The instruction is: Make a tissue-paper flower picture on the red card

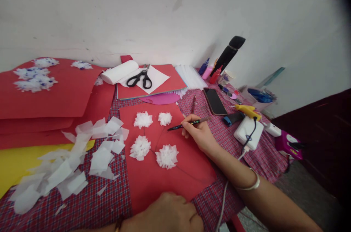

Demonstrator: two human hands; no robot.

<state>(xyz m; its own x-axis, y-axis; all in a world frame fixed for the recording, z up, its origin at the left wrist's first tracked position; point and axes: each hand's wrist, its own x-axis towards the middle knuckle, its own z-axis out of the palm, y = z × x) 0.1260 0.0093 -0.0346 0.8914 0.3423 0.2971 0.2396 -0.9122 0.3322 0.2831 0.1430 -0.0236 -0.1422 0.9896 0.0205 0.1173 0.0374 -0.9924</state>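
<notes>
Layout referenced to the paper sheet (189, 155).
On the sheet: four tissue flowers (167, 156). Above its right half: pen (179, 126) in the right hand (199, 133). Over its near edge: left hand (164, 213). Left: loose tissue pieces (102, 157). Rear left: stacked card (68, 97) bearing tissue tufts (37, 85). Directly behind: booklet (175, 78) with scissors (143, 73) on top. Rear right: phone (214, 101); farther back, bottles (216, 75). Right: glue gun (246, 110) and box (253, 133).

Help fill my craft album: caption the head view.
Right hand holding a pen over a red sheet with four white paper flowers, left hand at its near edge.
</notes>
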